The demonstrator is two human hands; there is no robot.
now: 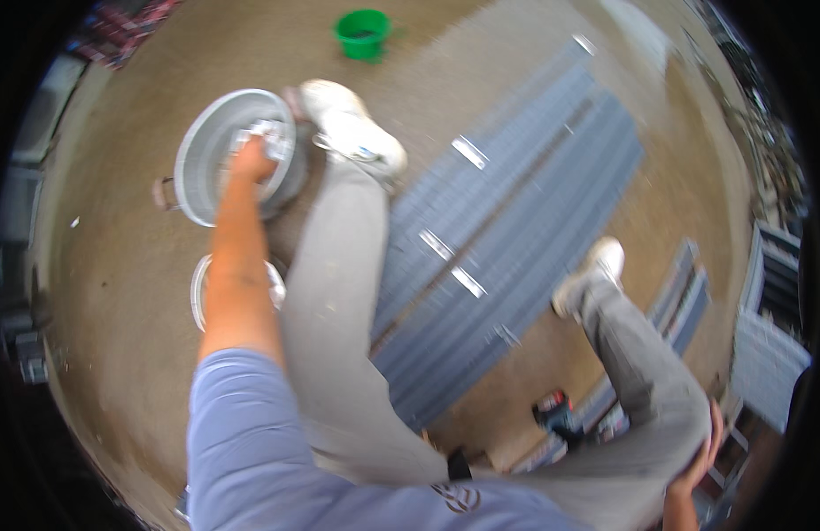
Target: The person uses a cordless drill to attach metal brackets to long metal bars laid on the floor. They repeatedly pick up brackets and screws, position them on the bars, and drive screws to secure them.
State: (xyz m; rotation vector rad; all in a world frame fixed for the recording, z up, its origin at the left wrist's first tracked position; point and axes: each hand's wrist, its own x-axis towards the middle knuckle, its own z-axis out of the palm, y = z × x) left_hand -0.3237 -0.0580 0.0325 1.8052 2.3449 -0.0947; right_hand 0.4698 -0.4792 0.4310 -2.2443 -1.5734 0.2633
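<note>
My left hand (253,161) reaches down into a large grey pot-like tub (190,168) with side handles. Its fingers are closed at a cluster of small whitish, shiny pieces (270,137), too blurred to name; how many are gripped cannot be seen. My right hand (700,456) lies with fingers stretched along the side of my bent right knee and holds nothing. Between my legs, long blue-grey ribbed metal strips (534,212) lie side by side on the ground. Several small whitish plates (468,152) rest on them.
A white bucket (198,292) stands partly behind my left forearm. Farther off is a green bucket (363,35) with dark contents. A cordless drill (554,412) lies near my right leg, by narrower metal profiles (680,288). Stacked metal items (769,354) line the right side.
</note>
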